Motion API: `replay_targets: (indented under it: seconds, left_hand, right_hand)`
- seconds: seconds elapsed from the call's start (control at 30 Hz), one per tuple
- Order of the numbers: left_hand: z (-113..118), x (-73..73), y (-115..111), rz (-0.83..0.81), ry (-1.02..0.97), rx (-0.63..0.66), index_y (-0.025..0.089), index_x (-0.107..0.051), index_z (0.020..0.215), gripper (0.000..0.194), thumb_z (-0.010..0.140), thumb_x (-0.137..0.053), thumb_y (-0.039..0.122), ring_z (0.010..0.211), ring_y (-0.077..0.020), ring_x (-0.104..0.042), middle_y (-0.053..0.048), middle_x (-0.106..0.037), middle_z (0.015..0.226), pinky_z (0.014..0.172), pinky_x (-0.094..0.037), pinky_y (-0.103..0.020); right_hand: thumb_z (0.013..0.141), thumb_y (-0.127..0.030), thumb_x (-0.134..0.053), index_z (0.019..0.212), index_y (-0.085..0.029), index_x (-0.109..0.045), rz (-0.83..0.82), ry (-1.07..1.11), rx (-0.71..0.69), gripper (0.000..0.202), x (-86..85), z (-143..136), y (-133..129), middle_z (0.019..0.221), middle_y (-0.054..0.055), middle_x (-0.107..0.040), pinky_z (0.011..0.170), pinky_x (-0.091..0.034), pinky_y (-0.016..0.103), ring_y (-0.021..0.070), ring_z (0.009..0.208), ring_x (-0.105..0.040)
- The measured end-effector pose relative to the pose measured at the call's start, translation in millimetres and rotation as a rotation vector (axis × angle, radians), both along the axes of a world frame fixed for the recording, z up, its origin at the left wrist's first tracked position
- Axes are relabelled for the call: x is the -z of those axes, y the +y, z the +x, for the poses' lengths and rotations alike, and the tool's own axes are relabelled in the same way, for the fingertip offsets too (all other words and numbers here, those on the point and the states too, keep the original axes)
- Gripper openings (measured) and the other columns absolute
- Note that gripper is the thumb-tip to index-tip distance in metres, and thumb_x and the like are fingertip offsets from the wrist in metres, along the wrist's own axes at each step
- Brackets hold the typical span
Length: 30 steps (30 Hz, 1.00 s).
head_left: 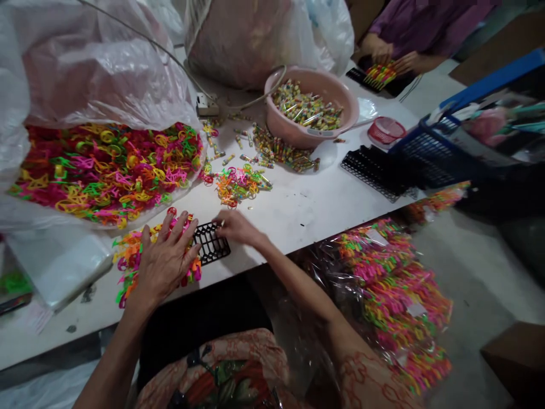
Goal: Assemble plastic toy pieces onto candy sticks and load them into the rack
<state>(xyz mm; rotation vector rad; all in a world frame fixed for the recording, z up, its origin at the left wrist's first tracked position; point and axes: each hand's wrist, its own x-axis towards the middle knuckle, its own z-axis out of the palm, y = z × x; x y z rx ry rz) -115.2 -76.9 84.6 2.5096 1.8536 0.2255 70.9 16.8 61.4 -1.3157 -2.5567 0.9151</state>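
My left hand (164, 258) lies with fingers spread over rows of bright plastic pieces (128, 255) in pink, yellow, orange and green. From under these pieces, to the right, sticks out a black plastic rack (208, 244) with bare slots. The fingers of my right hand (238, 227) are closed on the rack's right end. Just beyond the rack lies a loose pile of similar plastic pieces (240, 184). My left palm hides most of the filled part of the rack.
A big plastic bag (106, 91) spills coloured pieces at left. Behind are a pink basin (289, 128) of small wrapped tubes and a power strip (207, 104). Black racks (378, 170) and a blue basket (443, 153) stand right. Filled bags (395, 284) hang below the edge. A co-worker's hands (394, 57) work opposite.
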Motion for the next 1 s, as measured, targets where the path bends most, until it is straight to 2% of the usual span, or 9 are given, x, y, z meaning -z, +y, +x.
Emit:
replay_targets:
  seconds: [0.07,0.13,0.23,0.33,0.5,0.67,0.77,0.87,1.0]
  left_hand:
    - [0,0.0,-1,0.003,0.017,-0.011,0.024,-0.043,0.143,0.05,0.097,-0.031,0.038,0.145,-0.0328,-0.027,-0.009,-0.034,0.155,0.112,-0.015,-0.068]
    - [0,-0.5,-2,-0.001,0.027,-0.013,0.024,-0.043,0.143,0.05,0.097,-0.03,0.037,0.144,-0.0327,-0.027,-0.009,-0.035,0.155,0.111,-0.016,-0.069]
    - [0,-1.4,-2,-0.002,0.029,-0.001,0.024,-0.043,0.143,0.05,0.097,-0.03,0.036,0.145,-0.0317,-0.027,-0.009,-0.035,0.154,0.111,-0.017,-0.068]
    - [0,-1.7,-3,0.005,0.019,-0.007,0.026,-0.041,0.144,0.05,0.096,-0.03,0.033,0.145,-0.0303,-0.026,-0.008,-0.036,0.154,0.113,-0.015,-0.067]
    - [0,-2.0,-4,-0.004,0.004,-0.015,0.028,-0.034,0.148,0.052,0.096,-0.031,0.032,0.145,-0.0306,-0.027,-0.007,-0.035,0.155,0.114,-0.014,-0.066]
    - [1,-3.6,-4,-0.012,-0.016,-0.01,0.03,-0.028,0.15,0.054,0.096,-0.033,0.032,0.146,-0.0296,-0.025,-0.007,-0.033,0.156,0.115,-0.011,-0.064]
    - [1,-4.7,-4,-0.027,-0.03,-0.015,0.03,-0.029,0.149,0.054,0.095,-0.033,0.03,0.145,-0.0307,-0.026,-0.007,-0.034,0.155,0.114,-0.011,-0.065]
    - [2,-5.0,-3,-0.03,-0.048,-0.021,0.031,-0.029,0.149,0.055,0.095,-0.035,0.03,0.145,-0.0318,-0.027,-0.007,-0.034,0.155,0.114,-0.01,-0.065]
    - [3,-5.7,-4,-0.045,-0.058,-0.036,0.031,-0.031,0.149,0.054,0.094,-0.036,0.03,0.145,-0.0311,-0.027,-0.006,-0.034,0.155,0.115,-0.009,-0.065]
  right_hand:
    - [0.088,-0.013,-0.05,0.103,-0.011,-0.069,0.139,-0.172,0.307,0.024,-9.7,9,30,0.107,0.014,-0.066,0.079,-0.045,0.029,0.0222,0.098,-0.062]
    - [0.09,-0.01,-0.043,0.109,-0.011,-0.068,0.168,-0.326,0.414,0.031,-15.2,10,53,0.113,0.018,-0.065,0.08,-0.046,0.032,0.0256,0.103,-0.062]
    - [0.088,-0.006,-0.041,0.108,-0.011,-0.068,0.153,-0.401,0.379,0.034,-16.7,5,64,0.113,0.02,-0.064,0.08,-0.047,0.034,0.0271,0.104,-0.062]
    - [0.085,-0.008,-0.045,0.104,-0.012,-0.067,0.172,-0.296,0.449,0.029,-12.8,9,55,0.11,0.017,-0.065,0.08,-0.047,0.034,0.0263,0.101,-0.062]
    - [0.074,-0.018,-0.061,0.084,-0.015,-0.064,-0.029,0.3,0.534,0.01,11.7,21,17,0.081,0.002,-0.063,0.07,-0.045,0.028,0.0165,0.077,-0.058]
    - [0.066,-0.023,-0.066,0.08,-0.015,-0.062,-0.365,0.799,0.479,0.016,40.1,1,-22,0.073,-0.004,-0.054,0.062,-0.042,0.022,0.01,0.065,-0.05]
    - [0.066,-0.025,-0.068,0.067,-0.016,-0.057,-0.334,0.774,0.492,0.014,44.8,-15,-28,0.072,-0.003,-0.051,0.061,-0.041,0.022,0.0103,0.065,-0.049]
    - [0.068,-0.024,-0.068,0.069,-0.017,-0.056,-0.306,0.706,0.502,0.014,45.3,-29,-25,0.07,-0.003,-0.053,0.06,-0.042,0.023,0.0117,0.064,-0.051]
    - [0.077,-0.024,-0.062,0.066,-0.017,-0.055,-0.232,0.614,0.391,0.014,44.5,-36,-19,0.071,-0.001,-0.055,0.063,-0.042,0.024,0.0128,0.066,-0.053]
